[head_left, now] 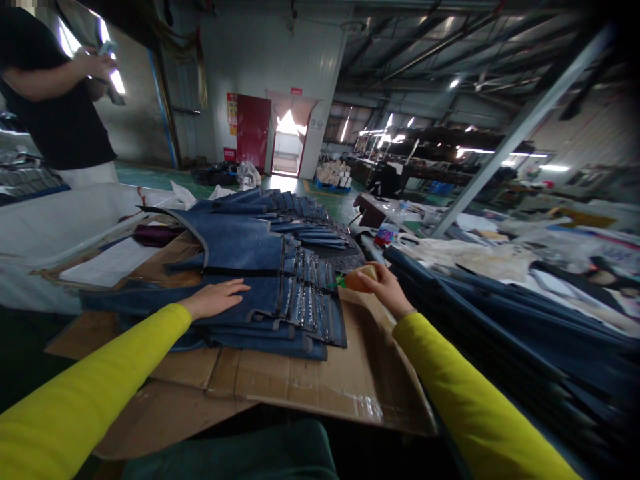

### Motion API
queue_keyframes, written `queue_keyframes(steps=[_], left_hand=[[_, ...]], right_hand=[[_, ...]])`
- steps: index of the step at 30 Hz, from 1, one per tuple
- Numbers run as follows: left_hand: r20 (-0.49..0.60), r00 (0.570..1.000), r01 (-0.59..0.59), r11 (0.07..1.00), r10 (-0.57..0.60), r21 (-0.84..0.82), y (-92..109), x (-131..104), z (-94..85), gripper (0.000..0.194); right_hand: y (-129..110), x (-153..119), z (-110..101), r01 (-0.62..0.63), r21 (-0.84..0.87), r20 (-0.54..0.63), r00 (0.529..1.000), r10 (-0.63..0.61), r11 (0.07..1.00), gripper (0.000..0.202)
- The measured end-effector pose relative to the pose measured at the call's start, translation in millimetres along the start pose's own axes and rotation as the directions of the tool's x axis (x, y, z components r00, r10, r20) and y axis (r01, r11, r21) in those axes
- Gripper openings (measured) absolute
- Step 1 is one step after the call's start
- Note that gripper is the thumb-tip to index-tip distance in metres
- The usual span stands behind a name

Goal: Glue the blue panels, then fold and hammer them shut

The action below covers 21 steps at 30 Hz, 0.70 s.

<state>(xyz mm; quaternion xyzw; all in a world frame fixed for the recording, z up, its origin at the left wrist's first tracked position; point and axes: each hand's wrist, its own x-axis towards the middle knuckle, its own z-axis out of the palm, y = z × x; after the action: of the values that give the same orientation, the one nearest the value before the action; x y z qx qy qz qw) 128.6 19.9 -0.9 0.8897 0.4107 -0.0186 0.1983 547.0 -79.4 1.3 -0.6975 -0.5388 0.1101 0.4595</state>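
Observation:
My left hand (216, 300) lies flat, fingers stretched, on the top blue apron-like piece (245, 250) with dark edging and a black strap across it. Rows of shiny strips (307, 293) run along that piece's right end. Further blue pieces are stacked beneath it on flattened cardboard (320, 380). At the right end of the stack, my right hand (387, 288) is closed around a rounded orange-tan object (361, 279). Something green (341, 280) shows at its left tip; its exact kind is unclear.
More blue pieces (315, 227) are piled behind the stack. Folded dark blue material (500, 313) lies to the right, near a plastic bottle (387, 230). A white bin (30, 233) stands at left, where a person in black (55, 113) holds something. A slanted metal post (515, 133) rises at right.

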Motion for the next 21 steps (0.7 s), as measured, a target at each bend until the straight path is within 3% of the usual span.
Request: queue_keyframes(steps=[21], left_hand=[[0.010, 1.000, -0.011, 1.000, 0.011, 0.000, -1.6, 1.7, 0.1, 0.049]], right_hand=[[1.4, -12.8, -7.5, -0.034, 0.101, 0.090, 0.996, 0.025, 0.994, 0.056]])
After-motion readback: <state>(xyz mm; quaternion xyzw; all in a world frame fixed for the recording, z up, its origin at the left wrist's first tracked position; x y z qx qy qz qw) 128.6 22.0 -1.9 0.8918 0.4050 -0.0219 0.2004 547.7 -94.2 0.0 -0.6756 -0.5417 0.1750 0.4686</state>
